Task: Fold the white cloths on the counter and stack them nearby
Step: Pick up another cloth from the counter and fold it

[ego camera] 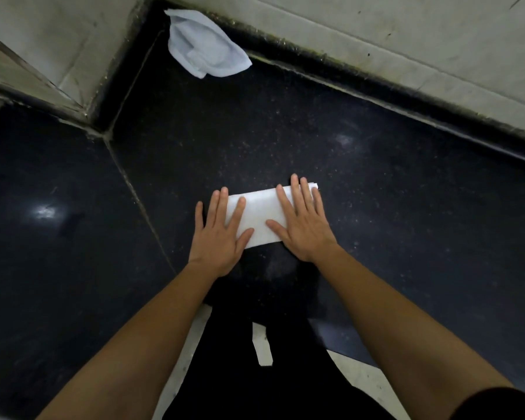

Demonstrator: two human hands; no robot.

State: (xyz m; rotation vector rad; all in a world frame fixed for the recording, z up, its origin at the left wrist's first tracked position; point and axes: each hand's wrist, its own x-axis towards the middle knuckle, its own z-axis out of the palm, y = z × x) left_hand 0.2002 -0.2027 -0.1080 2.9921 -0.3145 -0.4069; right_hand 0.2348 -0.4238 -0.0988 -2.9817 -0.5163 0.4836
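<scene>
A white cloth (259, 215), folded into a narrow rectangle, lies flat on the black speckled counter (376, 192) in front of me. My left hand (220, 234) presses its left end with straight, spread fingers. My right hand (302, 221) lies flat across its right end, fingers straight, hiding part of the cloth. A second cloth (205, 45), pale and crumpled, sits unfolded in the far corner against the wall.
Grey tiled walls (406, 40) border the counter at the back and left, meeting at a corner. A seam (140, 195) runs diagonally across the counter's left part. The counter's front edge is near my body, with light floor below.
</scene>
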